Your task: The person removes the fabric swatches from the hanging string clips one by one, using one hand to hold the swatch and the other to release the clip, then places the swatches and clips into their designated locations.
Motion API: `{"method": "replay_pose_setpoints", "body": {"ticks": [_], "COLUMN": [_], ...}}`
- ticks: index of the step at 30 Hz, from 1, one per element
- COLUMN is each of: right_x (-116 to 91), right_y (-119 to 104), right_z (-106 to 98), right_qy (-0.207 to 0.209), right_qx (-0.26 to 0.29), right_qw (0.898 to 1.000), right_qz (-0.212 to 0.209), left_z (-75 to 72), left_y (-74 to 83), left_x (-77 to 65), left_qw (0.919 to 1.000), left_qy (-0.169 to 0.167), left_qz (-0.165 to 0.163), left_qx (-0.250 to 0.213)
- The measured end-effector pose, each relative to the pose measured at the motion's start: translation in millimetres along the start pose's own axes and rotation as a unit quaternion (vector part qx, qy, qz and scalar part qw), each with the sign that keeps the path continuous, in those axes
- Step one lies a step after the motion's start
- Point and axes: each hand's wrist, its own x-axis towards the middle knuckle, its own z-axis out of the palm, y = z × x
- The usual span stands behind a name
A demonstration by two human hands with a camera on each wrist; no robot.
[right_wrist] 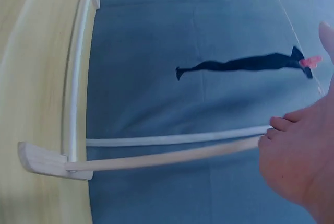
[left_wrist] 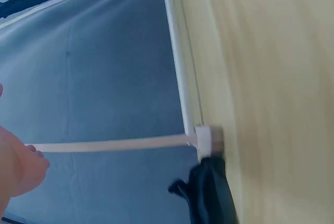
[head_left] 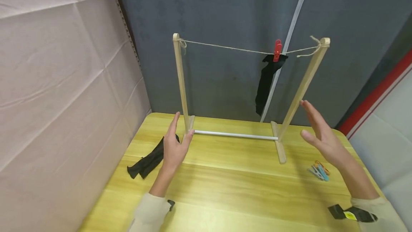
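Note:
My left hand hovers beside the left post of a small wooden clothes rack, fingers extended and nothing in them. Partly behind that hand, a black cloth piece, possibly a sock, lies on the table. Near the right post, my right hand is raised with straight fingers, also holding nothing. Between the posts runs a string. A red clothespin clips a long black cloth onto it toward the right end; the right wrist view shows this hanging cloth too.
Several loose clothespins, blue and orange among them, lie on the wooden table below the right hand. A white rod joins the rack's feet. Behind stands a grey curtain; a pale cloth wall borders the left.

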Motion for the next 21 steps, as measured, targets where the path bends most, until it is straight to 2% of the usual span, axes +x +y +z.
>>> {"method": "replay_pose_setpoints", "body": {"ticks": [3, 6, 11, 14, 18, 21], "right_x": [7, 15, 35, 48, 59, 64], "right_y": [-7, -15, -30, -39, -48, -51], "right_z": [0, -1, -2, -1, 1, 1], "right_qy": [0.028, 0.060, 0.130, 0.161, 0.171, 0.179], "right_qx": [-0.006, -0.022, -0.096, -0.121, -0.126, -0.136], "right_qw": [1.000, 0.998, 0.986, 0.978, 0.975, 0.972], "right_qz": [-0.008, -0.015, -0.049, -0.063, -0.064, -0.063], "left_z": [11.3, 24.1, 55.3, 76.5, 101.5, 118.6], "left_y": [6.2, 12.6, 18.9, 19.5, 21.8, 25.1], "left_x": [5.1, 9.3, 16.0, 17.7, 17.0, 18.1], "left_qw": [0.9991, 0.9944, 0.9797, 0.9710, 0.9635, 0.9569], "left_qy": [-0.016, -0.039, -0.083, -0.102, -0.120, -0.134], "left_qz": [-0.015, -0.036, -0.054, -0.068, -0.093, -0.099], "left_qx": [-0.037, -0.091, -0.175, -0.205, -0.221, -0.238]}}
